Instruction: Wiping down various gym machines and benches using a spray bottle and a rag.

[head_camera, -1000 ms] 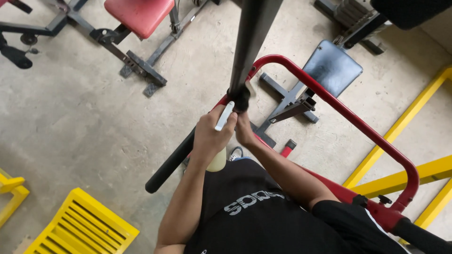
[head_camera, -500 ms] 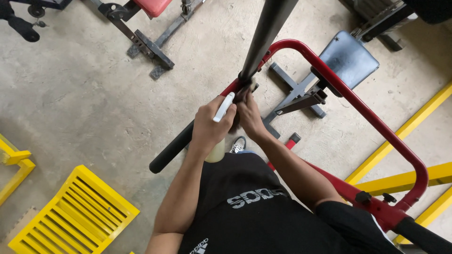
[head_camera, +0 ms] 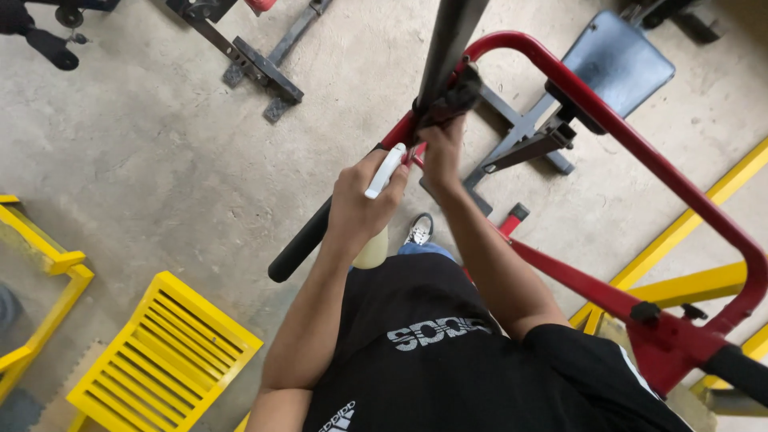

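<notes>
My left hand (head_camera: 358,210) is closed around a spray bottle (head_camera: 376,240) with a white nozzle and a pale yellowish body. The nozzle points toward the dark upright bar (head_camera: 448,40). My right hand (head_camera: 442,152) presses a dark cloth (head_camera: 452,98) against that bar, just where it meets the curved red frame tube (head_camera: 608,128). A black foam grip (head_camera: 302,240) sticks out below my left hand. My arms reach out from a black shirt.
A yellow slatted step (head_camera: 160,360) lies at the lower left, with yellow frame pieces (head_camera: 48,264) beside it. A blue-grey padded seat (head_camera: 620,60) stands behind the red frame. Black machine legs (head_camera: 256,64) cross the concrete floor at the top. Yellow rails (head_camera: 696,216) run along the right.
My right hand has slid the cloth upward along the dark bar, away from me. My left hand keeps the bottle in about the same place. The view has tilted slightly.
</notes>
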